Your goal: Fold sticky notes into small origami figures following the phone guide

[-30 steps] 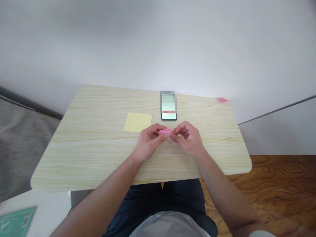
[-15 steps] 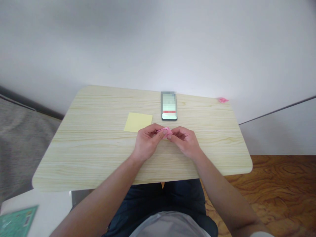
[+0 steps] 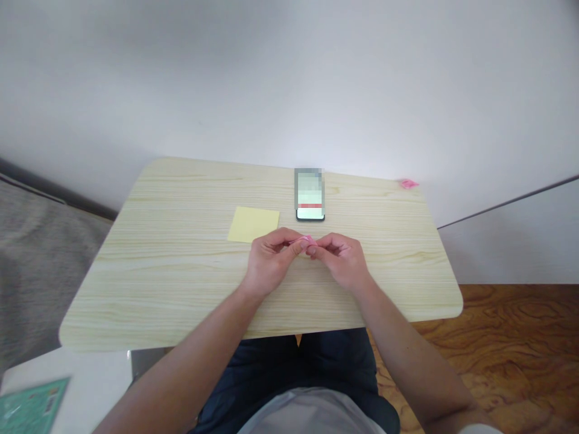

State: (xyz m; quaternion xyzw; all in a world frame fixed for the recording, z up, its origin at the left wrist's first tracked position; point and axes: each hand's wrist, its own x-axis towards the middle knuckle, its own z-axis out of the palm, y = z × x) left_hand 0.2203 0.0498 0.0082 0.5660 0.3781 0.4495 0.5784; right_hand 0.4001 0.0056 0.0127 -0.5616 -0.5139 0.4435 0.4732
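Observation:
A small folded piece of pink paper (image 3: 309, 240) is pinched between my two hands, above the middle of the table. My left hand (image 3: 271, 259) grips its left side between thumb and fingers. On the right side, the thumb and fingers of my right hand (image 3: 342, 259) close on it. Most of the paper is covered by my fingertips, so its folded shape is hard to make out. Just beyond my left hand lies a flat yellow paper sheet (image 3: 254, 223), one corner behind the fingers. Past my fingertips a phone (image 3: 310, 196) lies with its screen lit.
A pink folded paper piece (image 3: 409, 184) sits at the table's back right corner. The pale wooden table (image 3: 181, 265) meets a white wall (image 3: 289, 84) behind. At lower left, a green packet (image 3: 34, 407) rests on a white surface (image 3: 97, 380).
My fingers have shifted slightly around the pink paper, and less of it shows between them. My right hand has moved a touch to the right.

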